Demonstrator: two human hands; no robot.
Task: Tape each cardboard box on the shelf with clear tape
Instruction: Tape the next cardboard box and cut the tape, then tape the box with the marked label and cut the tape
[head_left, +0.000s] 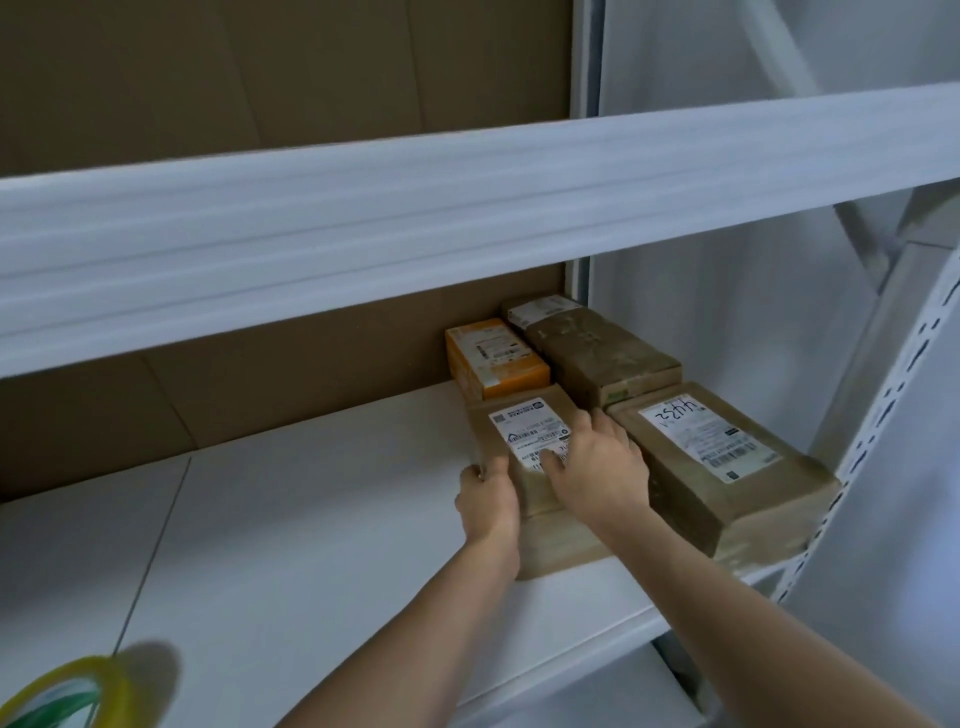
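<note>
Both hands on the labelled cardboard box (524, 457) at the shelf (311, 519) front-centre: left hand (488, 506) grips its near-left edge, right hand (597, 467) lies flat on top (long axis runs away from the person), tape roll (67, 696) lies well off to the left, nearer the left hand.

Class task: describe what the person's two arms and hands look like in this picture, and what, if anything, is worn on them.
Both forearms are bare up to the picture's edge: no sleeves show. The left hand and right hand wear no gloves, and no watch, ring or bracelet is visible.
</note>
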